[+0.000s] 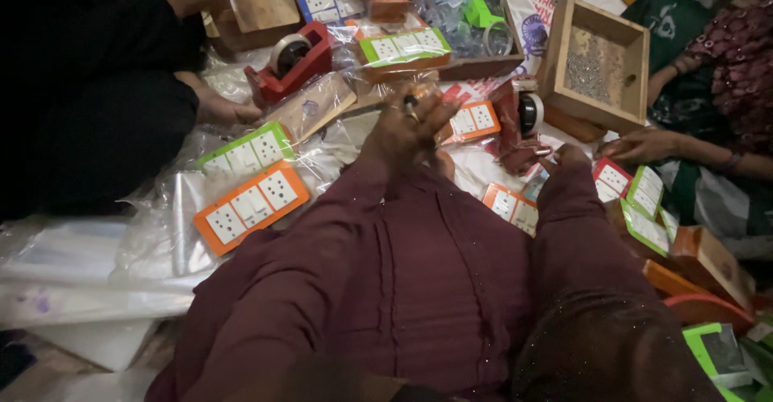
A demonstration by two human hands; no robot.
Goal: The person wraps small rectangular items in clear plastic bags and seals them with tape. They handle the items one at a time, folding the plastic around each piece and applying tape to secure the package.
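The left hand [408,124], in a maroon sleeve, has its fingers curled around a thin dark pen-like tool [378,108], its tip over a crinkled clear plastic bag; just beside it lies an orange-framed switch board [473,120] with white square sockets. The right hand [570,158] is mostly hidden by its sleeve near a red tape dispenser [523,116], so I cannot tell how its fingers stand. Glossy plastic sheeting [97,265] covers the floor, strewn with flat rectangular boards, one orange-edged [250,206], one green-edged [245,152]. A square wooden box [600,60] holds a layer of small grey screws. Another person's hand [640,144] rests below the box
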